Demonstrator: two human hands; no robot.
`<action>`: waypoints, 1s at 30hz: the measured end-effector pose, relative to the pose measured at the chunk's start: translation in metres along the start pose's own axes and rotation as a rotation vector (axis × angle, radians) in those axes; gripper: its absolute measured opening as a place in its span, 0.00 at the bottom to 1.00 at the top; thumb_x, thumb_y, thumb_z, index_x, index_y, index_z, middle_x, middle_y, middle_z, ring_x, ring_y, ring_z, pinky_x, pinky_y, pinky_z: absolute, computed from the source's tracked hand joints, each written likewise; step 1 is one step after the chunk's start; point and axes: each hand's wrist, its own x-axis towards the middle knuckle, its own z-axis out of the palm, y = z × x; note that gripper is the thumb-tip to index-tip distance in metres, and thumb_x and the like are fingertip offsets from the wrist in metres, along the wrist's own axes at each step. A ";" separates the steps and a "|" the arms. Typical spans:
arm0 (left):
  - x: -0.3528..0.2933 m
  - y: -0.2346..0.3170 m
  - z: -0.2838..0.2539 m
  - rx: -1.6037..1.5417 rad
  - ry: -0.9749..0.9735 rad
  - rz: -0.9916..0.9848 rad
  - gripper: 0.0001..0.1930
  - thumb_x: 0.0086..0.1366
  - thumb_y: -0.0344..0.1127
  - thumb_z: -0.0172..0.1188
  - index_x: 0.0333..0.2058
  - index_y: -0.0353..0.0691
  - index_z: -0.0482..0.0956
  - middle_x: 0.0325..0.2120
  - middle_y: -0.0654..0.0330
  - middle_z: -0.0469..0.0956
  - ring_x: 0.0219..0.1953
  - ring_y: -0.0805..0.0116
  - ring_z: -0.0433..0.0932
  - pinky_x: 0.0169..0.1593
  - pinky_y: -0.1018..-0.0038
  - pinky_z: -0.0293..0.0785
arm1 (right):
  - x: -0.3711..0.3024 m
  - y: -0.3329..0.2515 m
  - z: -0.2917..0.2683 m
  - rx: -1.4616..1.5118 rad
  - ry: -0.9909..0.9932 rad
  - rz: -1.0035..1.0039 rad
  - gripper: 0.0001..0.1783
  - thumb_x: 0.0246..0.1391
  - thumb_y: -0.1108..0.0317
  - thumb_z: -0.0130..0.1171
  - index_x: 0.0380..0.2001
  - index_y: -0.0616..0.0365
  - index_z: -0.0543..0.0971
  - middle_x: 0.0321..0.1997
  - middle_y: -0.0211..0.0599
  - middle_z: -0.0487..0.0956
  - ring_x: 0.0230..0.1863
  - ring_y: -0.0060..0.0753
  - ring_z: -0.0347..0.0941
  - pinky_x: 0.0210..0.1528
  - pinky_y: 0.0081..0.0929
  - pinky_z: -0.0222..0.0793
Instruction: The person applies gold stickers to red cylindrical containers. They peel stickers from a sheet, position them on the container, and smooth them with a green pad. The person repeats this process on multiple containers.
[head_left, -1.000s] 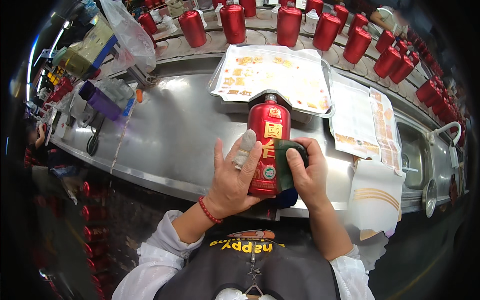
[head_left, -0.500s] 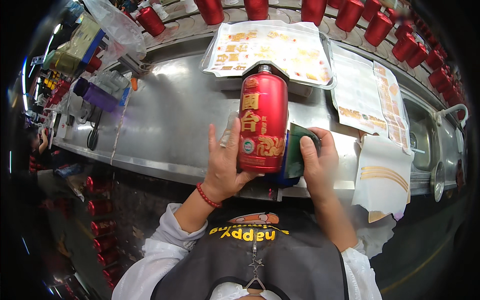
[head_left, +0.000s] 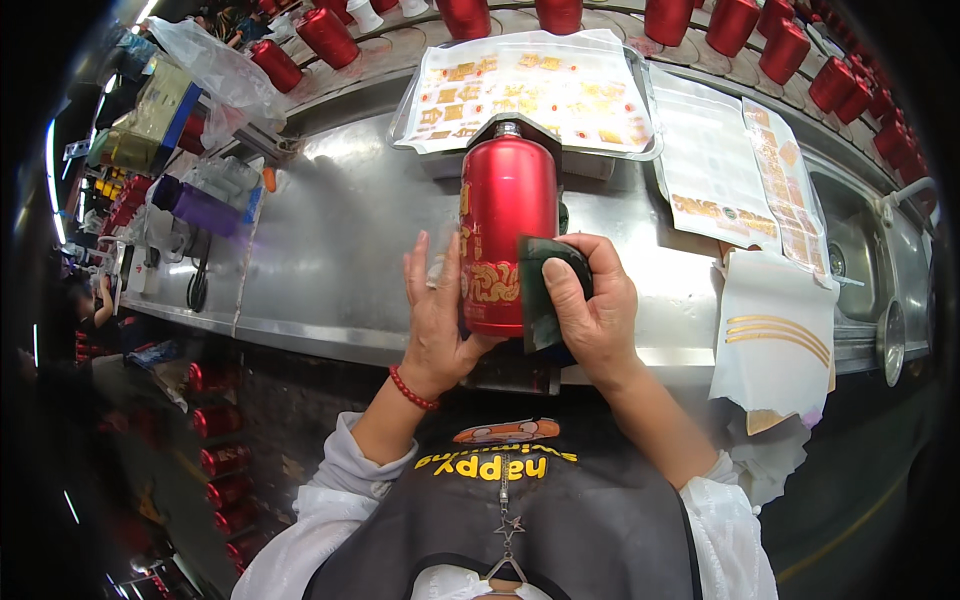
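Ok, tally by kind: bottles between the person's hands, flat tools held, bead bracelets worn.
Bottles between the hands: 1, a red bottle
Flat tools: 1, a flat green tool in the right hand
Bead bracelets: 1, a red bead bracelet on the left wrist
Total: 3

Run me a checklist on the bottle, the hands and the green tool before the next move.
1. Left hand beside the glossy red cylindrical bottle: ok, at its lower left, fingers extended.
2. Right hand gripping the flat dark-green tool: ok, thumb on top.
3. Tool pressed on the bottle: cannot tell; it overlaps the lower right, but contact is unclear.
4. Large gold characters facing the person: not ok; they sit at the bottle's left edge, with plain red in the upper middle.
5. White sheet with gold prints laid out: ok, in the shallow shiny tray beyond the bottle.
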 end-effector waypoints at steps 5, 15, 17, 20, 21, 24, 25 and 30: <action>-0.001 -0.005 0.008 -0.010 0.018 0.026 0.56 0.63 0.72 0.55 0.72 0.29 0.51 0.70 0.45 0.60 0.74 0.36 0.45 0.72 0.38 0.32 | -0.006 0.033 -0.018 -0.051 0.032 0.033 0.13 0.65 0.63 0.61 0.45 0.62 0.76 0.26 0.35 0.81 0.27 0.27 0.77 0.33 0.26 0.73; 0.014 0.023 -0.024 0.229 0.076 0.131 0.58 0.52 0.65 0.71 0.69 0.29 0.58 0.64 0.45 0.67 0.72 0.41 0.53 0.72 0.37 0.34 | 0.014 -0.024 -0.038 -0.608 -0.152 -0.686 0.15 0.47 0.70 0.70 0.40 0.53 0.81 0.33 0.30 0.76 0.35 0.35 0.72 0.45 0.37 0.61; 0.018 0.027 -0.027 0.269 0.123 0.190 0.59 0.50 0.63 0.74 0.69 0.29 0.58 0.63 0.46 0.69 0.71 0.42 0.54 0.72 0.37 0.35 | 0.013 -0.035 -0.043 -0.560 -0.332 -0.710 0.16 0.43 0.72 0.71 0.39 0.52 0.82 0.32 0.29 0.75 0.34 0.35 0.71 0.44 0.38 0.61; 0.010 0.012 -0.007 0.095 0.157 0.056 0.59 0.49 0.64 0.73 0.69 0.29 0.59 0.61 0.47 0.71 0.71 0.43 0.55 0.71 0.37 0.35 | 0.019 -0.036 -0.049 -0.502 -0.388 -0.694 0.18 0.39 0.73 0.71 0.37 0.51 0.82 0.32 0.29 0.74 0.33 0.35 0.70 0.43 0.37 0.61; 0.013 0.010 -0.005 0.086 0.107 0.033 0.59 0.49 0.65 0.73 0.69 0.29 0.59 0.62 0.48 0.70 0.71 0.44 0.55 0.71 0.36 0.35 | 0.021 -0.033 -0.047 -0.551 -0.361 -0.739 0.18 0.38 0.74 0.71 0.37 0.51 0.83 0.33 0.29 0.74 0.33 0.35 0.70 0.42 0.37 0.61; 0.012 0.011 -0.010 0.185 0.118 0.070 0.59 0.49 0.65 0.73 0.69 0.29 0.59 0.62 0.48 0.71 0.71 0.44 0.55 0.71 0.36 0.35 | 0.014 -0.039 -0.045 -0.457 -0.517 -0.766 0.19 0.36 0.74 0.72 0.37 0.51 0.83 0.33 0.29 0.73 0.33 0.35 0.69 0.40 0.36 0.62; 0.013 0.013 -0.012 0.203 0.143 0.102 0.59 0.49 0.65 0.73 0.69 0.30 0.59 0.61 0.48 0.71 0.70 0.44 0.56 0.71 0.35 0.34 | 0.014 -0.044 -0.047 -0.365 -0.637 -0.684 0.20 0.37 0.74 0.71 0.38 0.51 0.82 0.33 0.28 0.73 0.33 0.35 0.68 0.40 0.35 0.62; 0.012 0.014 -0.006 0.086 0.173 0.068 0.59 0.49 0.67 0.72 0.70 0.33 0.58 0.58 0.47 0.74 0.70 0.43 0.55 0.71 0.35 0.32 | 0.013 -0.039 -0.041 -0.531 -0.472 -0.803 0.21 0.35 0.75 0.72 0.39 0.52 0.83 0.33 0.29 0.73 0.32 0.35 0.68 0.40 0.37 0.61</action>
